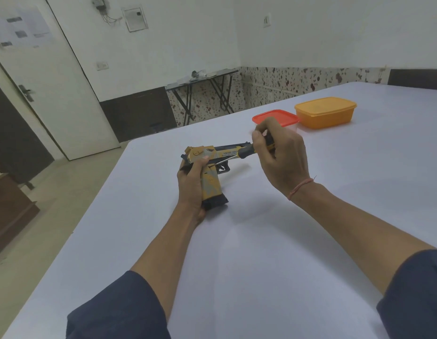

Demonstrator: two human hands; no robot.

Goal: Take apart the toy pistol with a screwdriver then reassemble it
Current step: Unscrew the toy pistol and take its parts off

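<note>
The toy pistol [211,177] is yellow and dark blue, with its barrel pointing right and its grip pointing down toward the white table [237,241]. My left hand [191,187] grips the pistol's handle from the left, thumb lying on the slide. My right hand [281,152] holds a screwdriver [239,156] by its dark handle. Its thin metal shaft slants down to the left, and the tip touches the pistol's side just above the grip, near the trigger guard.
A small box with a red lid [276,117] and an orange lidded box [326,112] stand at the far side of the table, behind my right hand. The table's left edge drops to the floor; a folding table [202,79] and a door stand beyond.
</note>
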